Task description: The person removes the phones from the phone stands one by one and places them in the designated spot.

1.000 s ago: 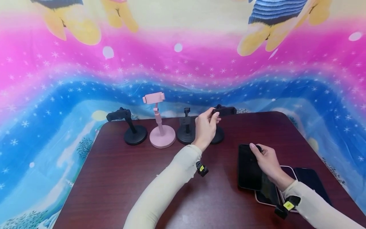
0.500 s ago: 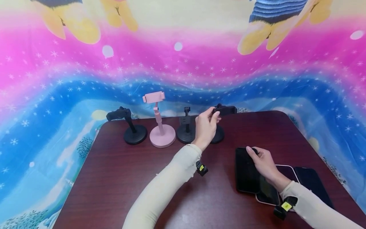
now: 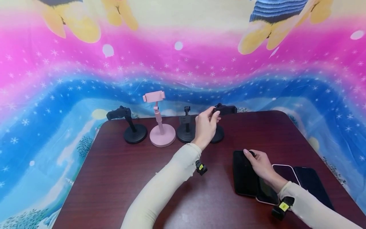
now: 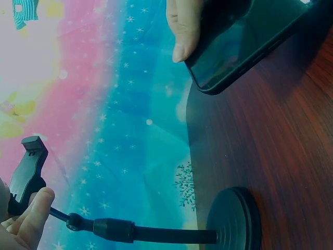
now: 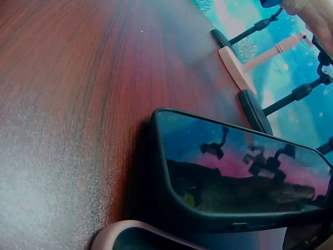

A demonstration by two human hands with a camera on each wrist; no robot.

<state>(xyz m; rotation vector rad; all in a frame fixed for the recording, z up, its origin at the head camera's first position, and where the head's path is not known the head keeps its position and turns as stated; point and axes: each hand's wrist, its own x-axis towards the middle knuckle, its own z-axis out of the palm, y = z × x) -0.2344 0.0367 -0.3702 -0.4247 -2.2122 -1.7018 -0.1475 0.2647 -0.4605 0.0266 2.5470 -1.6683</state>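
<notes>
At the back of the table my left hand [image 3: 205, 127] pinches the clamp of the rightmost black phone stand [image 3: 226, 110]. In the left wrist view its round base [image 4: 234, 219] and thin neck show, the fingers at the clamp [image 4: 28, 169]. My right hand [image 3: 261, 163] holds a black smartphone [image 3: 243, 173] by its upper end, thumb over the dark screen. The phone is tilted, overlapping a pink-edged phone [image 3: 267, 192] in the head view. The right wrist view shows the stands mirrored in its screen [image 5: 244, 166]; the right fingers are mostly hidden there.
Left of my left hand stand a black phone stand [image 3: 186, 128], a pink one [image 3: 162, 135] and another black one [image 3: 135, 133]. By my right forearm lie a light-edged phone [image 3: 286, 173] and a black phone [image 3: 313, 184]. A patterned cloth [image 3: 183, 70] hangs behind the table.
My right hand has moved a little left and toward the table's near side with the black smartphone. My left hand stays at the stand's clamp.
</notes>
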